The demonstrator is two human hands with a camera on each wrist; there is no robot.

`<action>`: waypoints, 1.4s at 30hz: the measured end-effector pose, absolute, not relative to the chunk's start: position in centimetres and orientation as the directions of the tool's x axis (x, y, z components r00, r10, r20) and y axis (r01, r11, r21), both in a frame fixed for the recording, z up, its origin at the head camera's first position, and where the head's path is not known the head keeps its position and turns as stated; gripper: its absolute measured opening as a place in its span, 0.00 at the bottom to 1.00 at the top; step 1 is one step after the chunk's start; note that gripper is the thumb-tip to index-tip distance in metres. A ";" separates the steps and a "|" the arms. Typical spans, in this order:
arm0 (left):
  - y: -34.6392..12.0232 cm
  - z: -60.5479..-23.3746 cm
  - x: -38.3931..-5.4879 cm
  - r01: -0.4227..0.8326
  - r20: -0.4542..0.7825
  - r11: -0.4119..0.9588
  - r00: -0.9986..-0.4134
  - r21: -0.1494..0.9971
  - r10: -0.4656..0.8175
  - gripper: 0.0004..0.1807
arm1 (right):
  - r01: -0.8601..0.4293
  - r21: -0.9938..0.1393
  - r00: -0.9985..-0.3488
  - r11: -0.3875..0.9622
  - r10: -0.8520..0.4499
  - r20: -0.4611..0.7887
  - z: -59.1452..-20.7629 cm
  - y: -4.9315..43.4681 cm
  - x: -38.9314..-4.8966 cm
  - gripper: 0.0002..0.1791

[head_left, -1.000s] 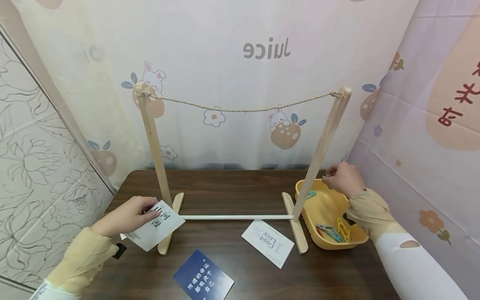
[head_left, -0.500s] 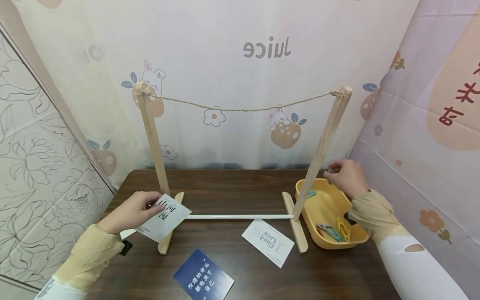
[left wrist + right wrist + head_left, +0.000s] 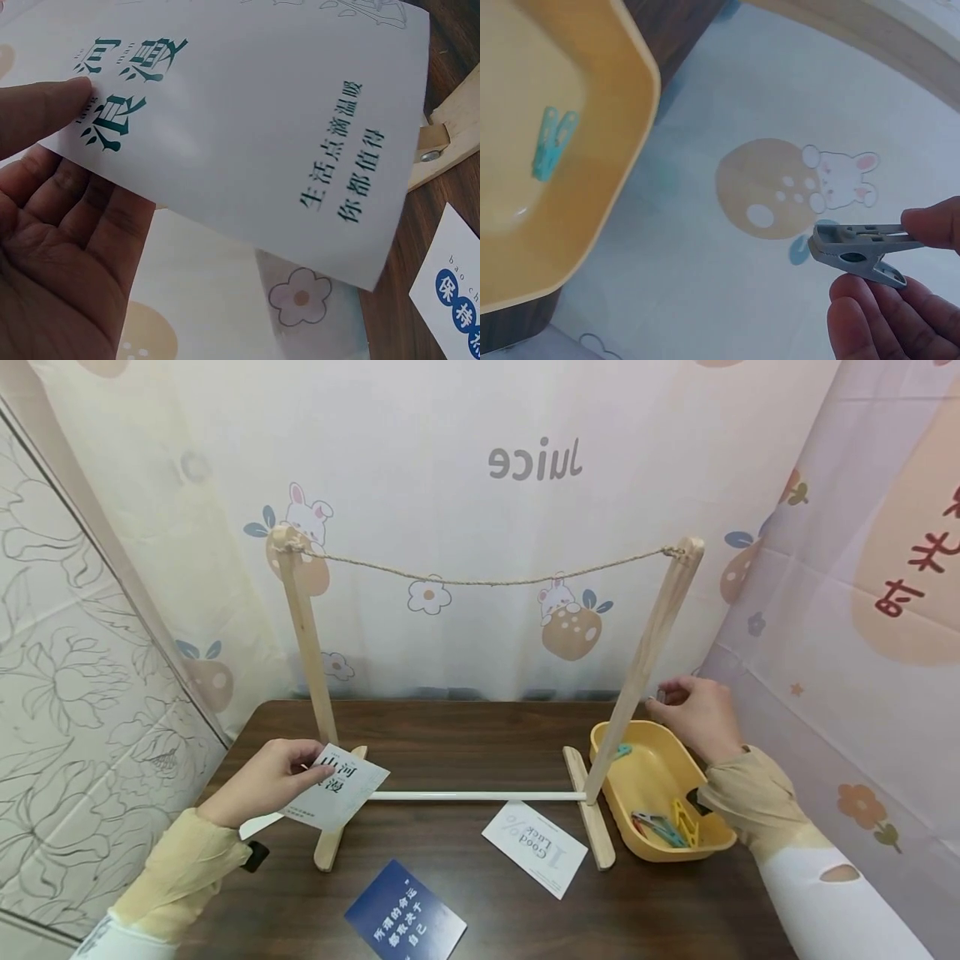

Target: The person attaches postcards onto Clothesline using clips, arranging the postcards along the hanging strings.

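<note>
Between thumb and fingers, my left hand (image 3: 273,781) holds a white card (image 3: 247,135) with green Chinese characters, raised in front of the left post (image 3: 303,643) of a wooden rack. My right hand (image 3: 701,714) is above the far right rim of a yellow basin (image 3: 645,777). It pinches a grey clothespin (image 3: 859,244) by its handle ends, thumb on one side and fingers on the other; its tip looks closed. Sagging between the rack's two posts is a twine line (image 3: 480,582) with nothing hung on it.
A blue card (image 3: 405,910) and a white "Good Luck" card (image 3: 536,847) lie on the dark wooden table (image 3: 465,735). Another white card (image 3: 258,825) lies beneath my left hand. Several clothespins (image 3: 663,827) are in the basin. A white bar (image 3: 472,796) joins the rack's feet. Printed curtains surround the table.
My left hand has lifted the card a little and shifted it right, toward the rack. The right hand has drawn slightly rightward with the clothespin. Cards on the table have stayed put.
</note>
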State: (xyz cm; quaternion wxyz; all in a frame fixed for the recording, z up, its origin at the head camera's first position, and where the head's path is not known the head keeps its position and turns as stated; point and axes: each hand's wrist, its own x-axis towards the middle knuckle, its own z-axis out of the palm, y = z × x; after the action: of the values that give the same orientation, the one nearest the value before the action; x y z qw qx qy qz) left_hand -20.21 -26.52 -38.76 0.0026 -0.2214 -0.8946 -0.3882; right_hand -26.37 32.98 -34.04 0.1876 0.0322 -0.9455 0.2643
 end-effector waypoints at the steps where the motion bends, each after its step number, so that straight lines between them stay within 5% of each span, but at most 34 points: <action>1: -26.6 -38.7 -20.2 0.393 0.177 0.601 -0.905 0.696 0.387 0.04 | -0.161 -0.492 -0.925 0.855 0.043 0.378 -33.9 32.8 -26.2 0.20; 42: -23.9 -35.5 -20.2 0.437 0.392 0.524 -0.898 0.731 0.201 0.09 | -0.267 -0.567 -0.826 0.780 0.118 0.551 -28.0 30.2 -21.2 0.20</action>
State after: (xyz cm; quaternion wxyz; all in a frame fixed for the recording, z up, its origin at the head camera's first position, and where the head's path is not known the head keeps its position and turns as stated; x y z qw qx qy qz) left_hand -20.24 -23.95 -35.55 0.1303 -0.1849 -0.8631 -0.4516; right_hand -21.24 30.15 -27.96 0.2919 0.0414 -0.8970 0.3293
